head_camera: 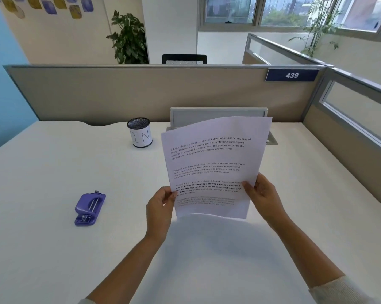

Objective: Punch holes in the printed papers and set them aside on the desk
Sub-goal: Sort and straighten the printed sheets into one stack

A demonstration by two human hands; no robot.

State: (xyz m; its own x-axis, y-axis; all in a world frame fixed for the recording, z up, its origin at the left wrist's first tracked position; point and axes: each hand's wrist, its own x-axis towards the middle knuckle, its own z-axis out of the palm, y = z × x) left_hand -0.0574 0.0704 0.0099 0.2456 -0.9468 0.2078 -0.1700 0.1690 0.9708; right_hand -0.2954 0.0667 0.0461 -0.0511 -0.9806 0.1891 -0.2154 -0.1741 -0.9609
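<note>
Fingers of both hands on printed papers (211,170), "Village life"; cup (139,133) marked "IN"

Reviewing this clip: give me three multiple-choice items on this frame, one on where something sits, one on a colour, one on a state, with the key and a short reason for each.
1. Where does the hole punch lie?
A. On the desk, to the left of the person's hands
B. Under the held papers
C. Inside the mesh cup

2. What colour is the hole punch?
A. Red
B. Purple
C. Black

3. How are the printed papers held?
A. Flat on the desk, untouched
B. By one hand only
C. Lifted off the desk by both hands

Key:
1 A: the purple plastic hole punch rests on the white desk, well left of the left hand.
2 B: its body is plainly purple.
3 C: the white printed papers are gripped at their lower edges by the left hand and the right hand.
</note>
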